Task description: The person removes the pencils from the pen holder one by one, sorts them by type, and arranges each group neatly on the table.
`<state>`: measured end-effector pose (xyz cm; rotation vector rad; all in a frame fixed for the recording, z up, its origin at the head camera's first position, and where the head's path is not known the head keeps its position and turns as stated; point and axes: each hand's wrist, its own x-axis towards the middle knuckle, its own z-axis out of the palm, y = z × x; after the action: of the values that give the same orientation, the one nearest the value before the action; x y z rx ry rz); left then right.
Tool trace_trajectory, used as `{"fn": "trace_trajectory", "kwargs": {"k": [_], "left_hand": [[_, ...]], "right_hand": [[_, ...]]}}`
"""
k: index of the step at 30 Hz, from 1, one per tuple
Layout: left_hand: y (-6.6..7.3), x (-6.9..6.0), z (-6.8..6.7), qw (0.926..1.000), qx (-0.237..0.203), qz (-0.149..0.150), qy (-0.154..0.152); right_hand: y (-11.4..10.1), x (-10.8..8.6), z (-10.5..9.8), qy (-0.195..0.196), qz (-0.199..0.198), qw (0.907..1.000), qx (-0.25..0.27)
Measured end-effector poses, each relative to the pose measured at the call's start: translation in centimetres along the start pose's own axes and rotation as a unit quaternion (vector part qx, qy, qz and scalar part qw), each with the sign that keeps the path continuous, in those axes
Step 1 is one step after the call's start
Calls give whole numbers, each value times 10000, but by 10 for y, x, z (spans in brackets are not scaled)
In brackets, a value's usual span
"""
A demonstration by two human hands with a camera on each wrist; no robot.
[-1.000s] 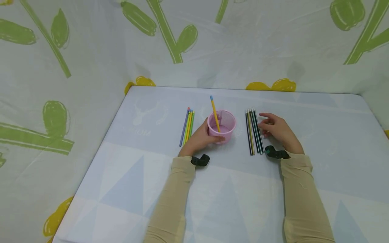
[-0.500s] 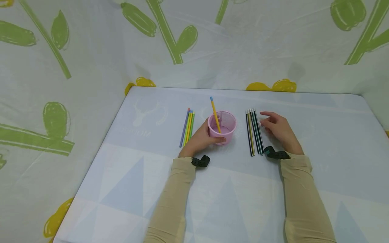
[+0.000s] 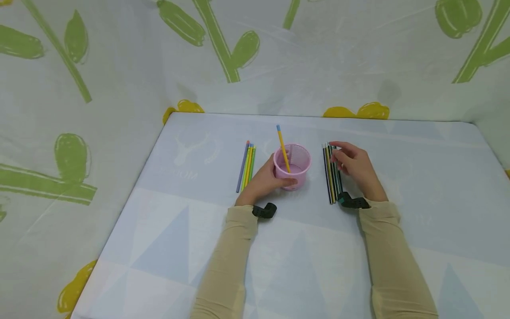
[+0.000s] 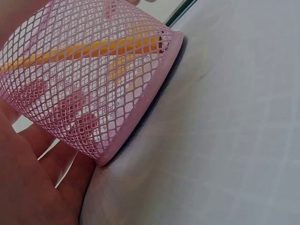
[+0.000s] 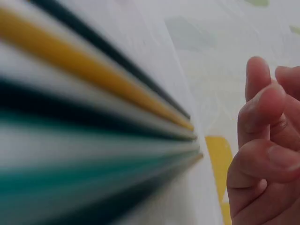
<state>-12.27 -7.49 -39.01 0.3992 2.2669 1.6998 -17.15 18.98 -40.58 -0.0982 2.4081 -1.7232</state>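
My left hand (image 3: 263,181) grips a pink mesh pencil cup (image 3: 301,179) that stands upright on the table, fingers round its far side and thumb across the front. One yellow pencil (image 3: 282,145) with a blue end leans inside the cup. To the right lies a row of several pencils (image 3: 329,179), mostly dark, one yellowish. Over the far part of that row hovers my right hand (image 3: 356,167), fingers loosely bent, partly covering the pencils. In the right wrist view its fingertips (image 5: 258,75) appear apart from the pencils, with nothing between them.
Left of the cup lies a second row of pencils (image 3: 246,166) in purple, yellow and green, close to my left hand. A pale patterned cloth covers the table (image 3: 303,274). Behind the table's far edge hangs a white sheet (image 3: 287,66) printed with green plants.
My right hand first draws slightly away from the dark pencils, then moves left over their far ends. My left hand and the cup stay nearly still.
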Motion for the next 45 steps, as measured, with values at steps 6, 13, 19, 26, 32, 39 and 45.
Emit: {"fn": "trace_trajectory", "kwargs": {"k": [6, 13, 19, 26, 32, 39, 45], "left_hand": [[-1, 2, 0, 9999, -110, -44, -21], [0, 0, -1, 9999, -76, -68, 29], [-1, -1, -1, 9999, -81, -132, 67], [-2, 0, 1, 9998, -51, 157, 88], [-1, -1, 2, 9996, 98, 207, 154], [-13, 3, 2, 9991, 120, 347, 196], [0, -2, 2, 9990, 247, 366, 108]], "right_hand": [[-12, -6, 16, 9, -492, 9988, 7], [-29, -15, 34, 293, -1203, 9906, 579], [-41, -25, 48, 317, -2033, 9716, 1169], [-49, -30, 59, 172, -2456, 9664, 743], [-51, -26, 70, 99, -3559, 9292, -987], [-49, -26, 81, -36, -3714, 9166, -1480], [-44, -25, 87, 16, -3456, 9288, -1339]]}}
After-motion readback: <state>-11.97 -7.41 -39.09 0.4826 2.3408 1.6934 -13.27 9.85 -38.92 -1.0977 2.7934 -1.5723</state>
